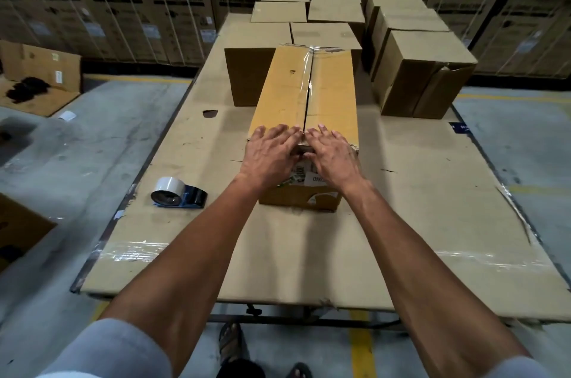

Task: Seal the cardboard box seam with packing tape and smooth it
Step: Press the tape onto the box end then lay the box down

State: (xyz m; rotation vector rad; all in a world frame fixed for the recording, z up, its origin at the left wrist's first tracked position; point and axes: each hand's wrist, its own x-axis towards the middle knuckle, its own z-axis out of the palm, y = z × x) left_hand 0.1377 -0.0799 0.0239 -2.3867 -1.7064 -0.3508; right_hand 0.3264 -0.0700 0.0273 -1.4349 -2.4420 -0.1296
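Note:
A long yellow-brown cardboard box (333, 90) lies lengthwise on the table, its top seam (308, 93) running away from me. Clear tape (306, 69) shines along the seam, wrinkled at the far end. My left hand (272, 152) and my right hand (332, 152) lie flat, fingers spread, on the box's near end, one on each side of the seam, thumbs over the near edge. Neither hand holds anything. A tape dispenser (177, 194) with a white roll lies on the table to the left of the box, apart from both hands.
The table (417, 207) is covered with flat cardboard. Several closed boxes (423, 69) stand behind and to the right of the long box. Stacked cartons (123, 7) fill the back wall. An opened box (37, 75) lies on the floor at left.

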